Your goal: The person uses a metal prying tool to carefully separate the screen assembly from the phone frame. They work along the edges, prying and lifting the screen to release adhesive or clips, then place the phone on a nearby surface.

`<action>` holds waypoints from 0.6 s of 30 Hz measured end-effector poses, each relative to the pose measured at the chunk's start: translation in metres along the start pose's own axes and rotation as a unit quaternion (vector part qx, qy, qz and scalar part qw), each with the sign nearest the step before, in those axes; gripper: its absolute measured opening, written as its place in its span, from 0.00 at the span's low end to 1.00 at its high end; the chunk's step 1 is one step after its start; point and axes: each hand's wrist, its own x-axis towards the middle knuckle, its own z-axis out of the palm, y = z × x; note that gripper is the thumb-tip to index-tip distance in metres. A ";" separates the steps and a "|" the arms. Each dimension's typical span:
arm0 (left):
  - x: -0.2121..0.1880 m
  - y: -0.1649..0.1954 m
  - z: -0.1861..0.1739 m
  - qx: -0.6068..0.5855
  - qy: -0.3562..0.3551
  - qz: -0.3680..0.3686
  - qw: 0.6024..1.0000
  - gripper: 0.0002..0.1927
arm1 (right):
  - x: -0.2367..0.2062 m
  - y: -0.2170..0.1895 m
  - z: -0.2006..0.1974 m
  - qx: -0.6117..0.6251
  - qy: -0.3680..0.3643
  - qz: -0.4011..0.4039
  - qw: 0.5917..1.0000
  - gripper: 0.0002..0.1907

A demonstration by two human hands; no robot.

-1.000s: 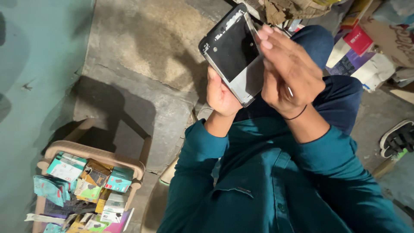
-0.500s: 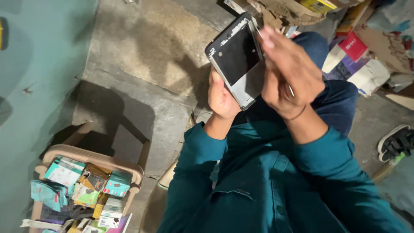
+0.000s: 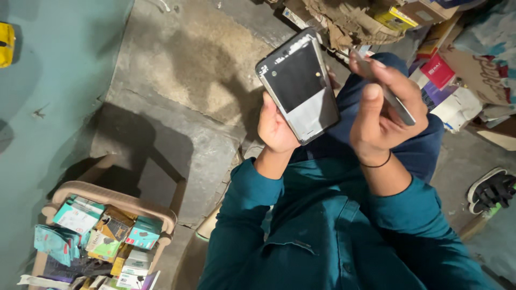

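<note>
Head view: at lower left a basket [image 3: 161,215] of small boxes stands near the wall. The left hand [image 3: 275,126] grips an opened phone [image 3: 299,86], held in the air above the lap, its back already off. The right hand [image 3: 382,110] pinches the thin removed panel [image 3: 395,102], just apart from it. Bare concrete floor [image 3: 183,80] gives free room to the left; cardboard clutter [image 3: 349,21] crowds the top right.

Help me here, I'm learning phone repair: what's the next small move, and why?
Probably set the back cover aside. The right hand holds it clear of the phone, whose opened back faces up in the left hand, so the insides are ready to inspect.
</note>
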 end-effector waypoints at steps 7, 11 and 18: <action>-0.005 -0.001 -0.008 -0.049 -0.037 -0.036 0.997 0.35 | 0.000 0.002 0.004 -0.008 0.012 0.074 0.997 0.07; -0.011 -0.006 -0.020 -0.060 0.031 -0.025 0.997 0.33 | 0.001 0.004 0.006 0.024 0.041 -0.006 0.999 0.06; -0.020 -0.012 -0.037 -0.038 0.043 0.011 0.998 0.29 | 0.003 0.007 0.007 -0.016 -0.007 -0.065 0.998 0.08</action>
